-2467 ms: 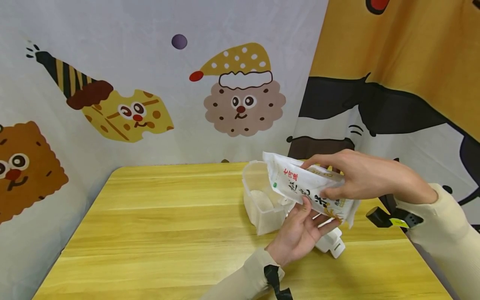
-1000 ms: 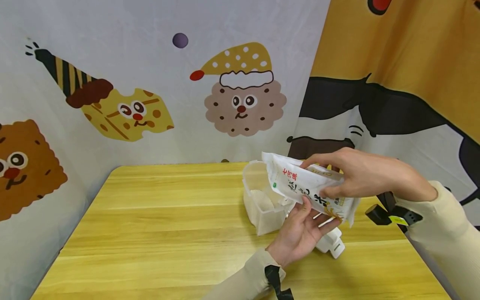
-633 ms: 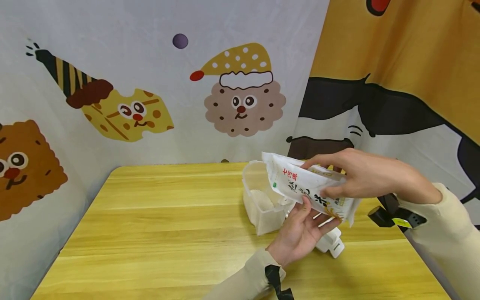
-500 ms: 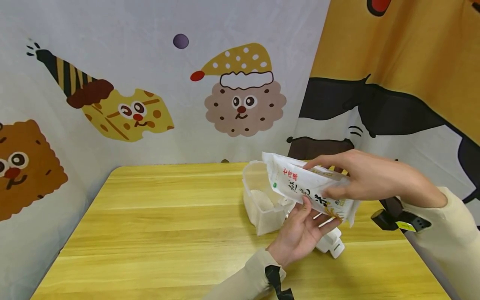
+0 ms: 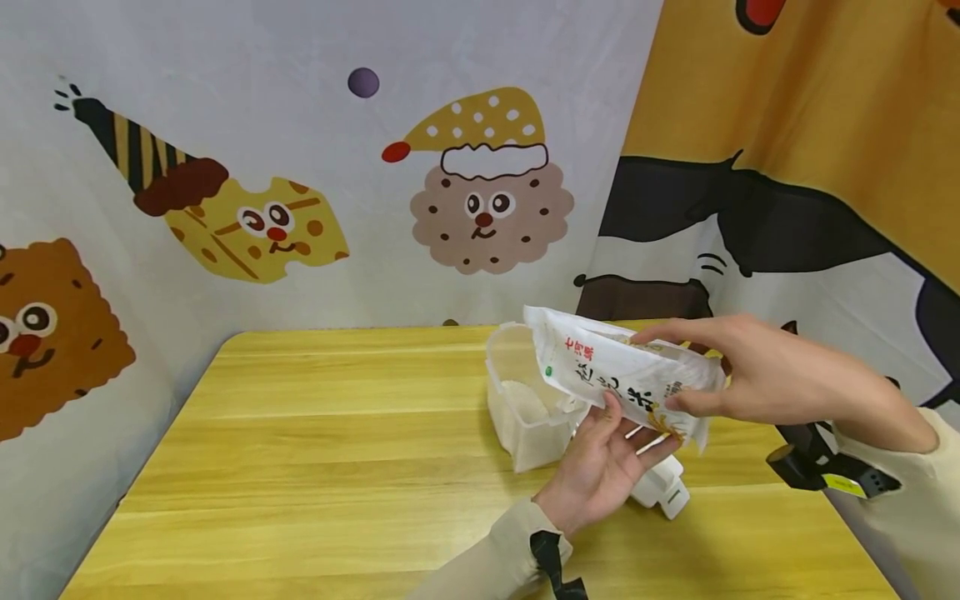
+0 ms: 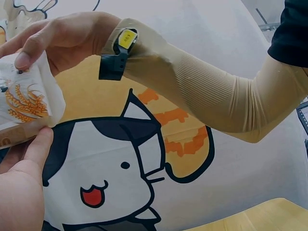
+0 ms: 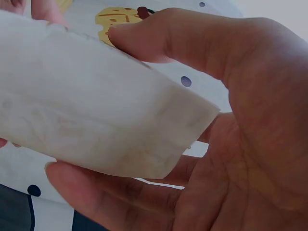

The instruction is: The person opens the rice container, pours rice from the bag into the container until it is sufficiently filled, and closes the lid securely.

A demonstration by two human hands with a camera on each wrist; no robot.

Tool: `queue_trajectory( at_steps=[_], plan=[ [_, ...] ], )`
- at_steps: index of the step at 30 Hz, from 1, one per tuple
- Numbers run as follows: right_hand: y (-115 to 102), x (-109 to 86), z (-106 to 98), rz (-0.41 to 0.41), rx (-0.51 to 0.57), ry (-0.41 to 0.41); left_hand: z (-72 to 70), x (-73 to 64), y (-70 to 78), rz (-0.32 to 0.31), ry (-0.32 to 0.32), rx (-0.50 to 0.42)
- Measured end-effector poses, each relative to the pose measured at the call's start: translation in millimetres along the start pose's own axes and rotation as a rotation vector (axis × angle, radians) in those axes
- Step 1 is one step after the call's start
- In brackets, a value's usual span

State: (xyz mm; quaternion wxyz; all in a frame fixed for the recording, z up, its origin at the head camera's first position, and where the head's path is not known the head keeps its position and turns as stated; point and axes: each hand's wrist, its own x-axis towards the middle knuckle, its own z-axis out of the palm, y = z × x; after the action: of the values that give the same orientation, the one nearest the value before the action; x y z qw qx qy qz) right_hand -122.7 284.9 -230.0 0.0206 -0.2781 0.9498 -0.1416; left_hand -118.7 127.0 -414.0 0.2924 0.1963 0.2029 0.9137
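A white rice bag with red and black printed characters is tilted above the table, its left end over a translucent plastic container. My left hand holds the bag from below, thumb on its printed front. At the bag's right end is my right hand, thumb on the front and fingers over the top edge. In the right wrist view, the thumb and fingers straddle that end of the bag. Pale rice lies inside the container, whose right side is partly hidden by the bag and left hand.
A white plastic piece with a latch lies on the wooden table to the right of the left hand, partly covered by it. A cartoon-printed curtain hangs behind and beside the table.
My right hand has slid right and slightly down along the bag toward its right end, its forearm lowering too. The bag, left hand and container look almost unchanged.
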Motion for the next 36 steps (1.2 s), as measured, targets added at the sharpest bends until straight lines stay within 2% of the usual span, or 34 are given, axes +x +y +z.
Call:
queue_trajectory(
  at_steps=[10,22,36],
  plan=[
    [1.3,-4.4,4.4,0.022,0.01,0.04,-0.7,-0.5,0.3,-0.002,-0.002,-0.008],
    [-0.7,-0.6,3.6,-0.02,-0.016,0.069,-0.6,0.4,2.1,0.011,0.005,0.0],
    [-1.0,4.0,0.4,-0.032,-0.005,0.055,0.1,0.9,0.8,0.019,0.007,-0.031]
  ],
)
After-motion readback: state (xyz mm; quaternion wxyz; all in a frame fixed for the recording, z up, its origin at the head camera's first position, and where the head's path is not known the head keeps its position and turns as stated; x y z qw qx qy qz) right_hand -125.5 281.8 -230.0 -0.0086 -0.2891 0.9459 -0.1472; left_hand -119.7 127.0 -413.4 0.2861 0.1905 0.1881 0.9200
